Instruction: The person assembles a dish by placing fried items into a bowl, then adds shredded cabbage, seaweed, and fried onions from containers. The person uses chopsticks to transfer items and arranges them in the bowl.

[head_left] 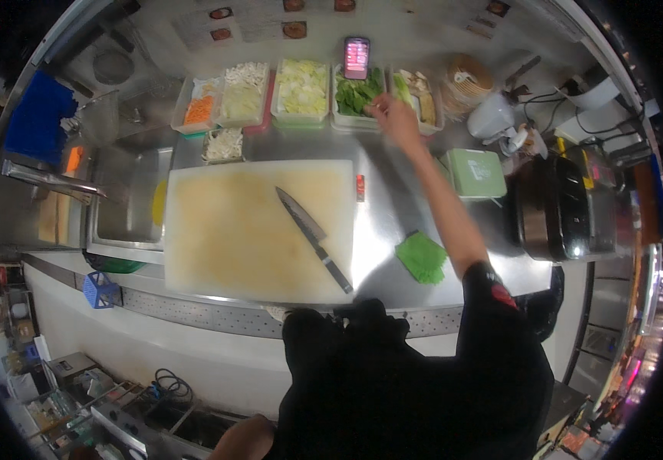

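Observation:
My right hand (395,116) reaches across the counter to a clear container (356,123) of dark leafy greens (358,93). Its fingers are drawn together at the right edge of the leaves; what they pinch, if anything, is too small to make out. Of my left arm (247,438) only a bare part shows at the lower edge, and the left hand is out of sight. A kitchen knife (302,218) with a dark handle lies slanted on the large white cutting board (216,230). To the board's right are a crumpled green cloth (422,257) and a small red packet-like thing (360,188).
Along the back stand containers of chopped cabbage (301,86), shredded carrot (200,109) and sliced mushrooms (417,86). A phone (357,58) leans behind the greens. At right sit a green lidded box (475,173) and a black cooker (550,207); a sink (128,222) lies left.

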Demonstrator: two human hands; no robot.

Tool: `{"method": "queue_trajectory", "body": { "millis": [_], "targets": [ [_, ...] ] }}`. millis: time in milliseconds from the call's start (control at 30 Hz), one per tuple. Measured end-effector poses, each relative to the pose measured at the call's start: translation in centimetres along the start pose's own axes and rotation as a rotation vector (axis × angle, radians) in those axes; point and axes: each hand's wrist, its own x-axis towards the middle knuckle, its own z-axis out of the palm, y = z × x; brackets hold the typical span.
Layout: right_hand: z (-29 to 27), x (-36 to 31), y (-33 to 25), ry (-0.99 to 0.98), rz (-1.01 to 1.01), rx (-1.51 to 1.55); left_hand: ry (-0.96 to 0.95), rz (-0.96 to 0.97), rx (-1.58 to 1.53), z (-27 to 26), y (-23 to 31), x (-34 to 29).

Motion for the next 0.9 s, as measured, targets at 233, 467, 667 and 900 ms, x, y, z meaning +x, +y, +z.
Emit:
{"method": "queue_trajectory", "body": {
  "millis": [233,467,667,900],
  "targets": [
    [10.8,15.0,7.6,0.007,0.217,-0.346,-0.063,-0.705,1.194,-7.4,-1.4,-10.1],
    [13.9,18.3,10.5,-0.020,0.264,-0.408,-0.390,-1.803,1.462,-18.4,9.9,-39.5],
    [14.8,18.4,9.9,-0.011,0.287,-0.431,0.247,-2.445,1.405,-15.0,13.7,-47.1],
    [15.0,17.9,10.6,0.017,0.218,-0.532,0.306,-2.482,1.360,-15.3,12.8,-47.1]
  ]
}}
